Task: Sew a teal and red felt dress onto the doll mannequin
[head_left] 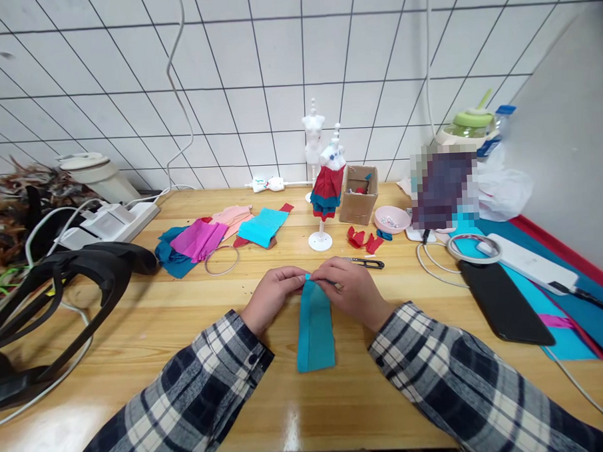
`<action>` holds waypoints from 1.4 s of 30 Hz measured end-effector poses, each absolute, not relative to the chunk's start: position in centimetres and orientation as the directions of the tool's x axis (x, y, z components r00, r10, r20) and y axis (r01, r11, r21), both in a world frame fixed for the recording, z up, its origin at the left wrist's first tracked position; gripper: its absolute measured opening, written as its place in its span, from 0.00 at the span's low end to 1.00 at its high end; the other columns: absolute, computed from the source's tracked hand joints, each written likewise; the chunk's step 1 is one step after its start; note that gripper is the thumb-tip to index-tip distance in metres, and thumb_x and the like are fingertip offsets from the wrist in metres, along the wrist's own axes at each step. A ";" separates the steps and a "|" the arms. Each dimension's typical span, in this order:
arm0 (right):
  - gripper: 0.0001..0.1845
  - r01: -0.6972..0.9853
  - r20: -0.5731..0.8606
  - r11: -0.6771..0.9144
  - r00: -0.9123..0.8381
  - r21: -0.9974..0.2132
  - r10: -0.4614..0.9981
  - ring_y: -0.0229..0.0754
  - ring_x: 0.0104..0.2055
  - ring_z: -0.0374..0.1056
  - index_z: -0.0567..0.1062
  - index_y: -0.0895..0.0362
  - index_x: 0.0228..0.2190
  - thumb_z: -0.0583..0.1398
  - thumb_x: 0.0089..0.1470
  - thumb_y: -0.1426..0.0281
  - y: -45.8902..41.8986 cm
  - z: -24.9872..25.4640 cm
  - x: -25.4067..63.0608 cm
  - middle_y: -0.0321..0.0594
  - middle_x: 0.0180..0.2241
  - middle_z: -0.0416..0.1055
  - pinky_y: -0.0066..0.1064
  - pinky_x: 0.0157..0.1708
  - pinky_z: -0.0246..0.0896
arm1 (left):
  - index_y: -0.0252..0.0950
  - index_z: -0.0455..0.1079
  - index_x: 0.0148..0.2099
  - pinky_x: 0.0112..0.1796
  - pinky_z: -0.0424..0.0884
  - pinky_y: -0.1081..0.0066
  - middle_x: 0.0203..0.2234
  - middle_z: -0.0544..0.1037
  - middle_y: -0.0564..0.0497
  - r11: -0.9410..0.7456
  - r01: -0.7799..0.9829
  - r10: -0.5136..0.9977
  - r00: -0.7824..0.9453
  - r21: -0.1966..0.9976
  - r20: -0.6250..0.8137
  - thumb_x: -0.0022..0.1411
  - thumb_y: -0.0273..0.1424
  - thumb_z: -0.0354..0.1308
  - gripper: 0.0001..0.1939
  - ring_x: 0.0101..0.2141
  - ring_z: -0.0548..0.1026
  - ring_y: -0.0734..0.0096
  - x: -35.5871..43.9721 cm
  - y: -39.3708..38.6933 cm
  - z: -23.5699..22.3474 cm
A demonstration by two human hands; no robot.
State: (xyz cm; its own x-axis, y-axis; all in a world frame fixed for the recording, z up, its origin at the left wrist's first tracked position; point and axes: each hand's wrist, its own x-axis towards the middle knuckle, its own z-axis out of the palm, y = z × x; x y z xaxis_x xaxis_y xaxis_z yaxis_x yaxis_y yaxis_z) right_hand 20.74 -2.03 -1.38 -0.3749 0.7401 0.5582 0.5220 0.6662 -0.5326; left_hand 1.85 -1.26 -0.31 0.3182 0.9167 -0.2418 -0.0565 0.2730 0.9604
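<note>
A long teal strip [316, 332], of cloth or crepe paper, lies lengthwise on the table with a fold line running down it. My left hand [274, 295] pinches its far end between thumb and fingers. At the same end, my right hand [352, 292] is closed on the strip's edge, close beside the left fingertips. The near end rests loose and flat. Just beyond my right hand lie small black thread snips [367, 263], partly hidden by it. Whether a needle or thread is between the fingers, I cannot tell.
Beyond the hands stands a mini dress form [328, 185] in a red and teal skirt. Near it are a cardboard box [359, 200], a pink bowl [392, 219] and red scraps [365, 240]. Coloured pieces [199, 240] lie left, beside black headgear [99, 281]; a phone [504, 300] lies right.
</note>
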 end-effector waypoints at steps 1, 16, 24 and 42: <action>0.09 0.530 0.554 0.662 -0.374 -0.530 0.744 0.39 0.38 0.71 0.79 0.53 0.37 0.58 0.58 0.73 -2.0 -1.4 20.8 0.39 0.36 0.75 0.30 0.38 0.65 | 0.33 0.78 0.34 0.40 0.68 0.69 0.28 0.79 0.50 0.282 -0.064 0.915 0.317 0.957 -0.248 0.49 0.35 0.67 0.11 0.34 0.74 0.68 1.8 -1.3 -0.4; 0.09 0.497 0.518 0.636 -0.371 -0.590 0.770 0.42 0.41 0.70 0.78 0.53 0.39 0.59 0.57 0.69 -1.8 -1.1 21.3 0.41 0.39 0.75 0.33 0.42 0.66 | 0.33 0.77 0.31 0.34 0.68 0.72 0.26 0.78 0.51 0.120 0.121 0.970 0.196 0.985 -0.142 0.54 0.44 0.63 0.16 0.29 0.72 0.71 2.2 -1.5 0.3; 0.20 0.103 0.120 0.154 -0.280 -0.983 0.953 0.46 0.47 0.71 0.75 0.55 0.45 0.60 0.55 0.57 -1.3 -1.2 21.1 0.44 0.44 0.76 0.38 0.46 0.67 | 0.33 0.76 0.34 0.34 0.69 0.71 0.29 0.80 0.49 -0.108 0.385 0.989 0.137 0.916 0.059 0.59 0.42 0.58 0.16 0.31 0.75 0.67 2.0 -1.6 0.5; 0.16 0.128 -0.036 -0.011 -0.197 -0.992 0.980 0.38 0.27 0.67 0.79 0.60 0.27 0.65 0.46 0.57 -0.8 -1.3 21.3 0.38 0.25 0.75 0.30 0.29 0.62 | 0.36 0.76 0.34 0.35 0.68 0.72 0.29 0.80 0.50 -0.204 0.498 0.979 0.108 0.843 0.173 0.60 0.40 0.58 0.13 0.31 0.74 0.66 1.9 -1.8 0.8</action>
State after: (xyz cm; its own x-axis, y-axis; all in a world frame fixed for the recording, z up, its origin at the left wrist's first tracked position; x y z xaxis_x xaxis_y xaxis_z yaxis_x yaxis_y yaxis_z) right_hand 21.26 -0.84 -1.26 -0.1970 0.9797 -0.0364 0.1278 -0.0111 -0.9917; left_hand 1.90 -1.80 0.78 0.1079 0.9790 0.1730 0.4976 -0.2039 0.8431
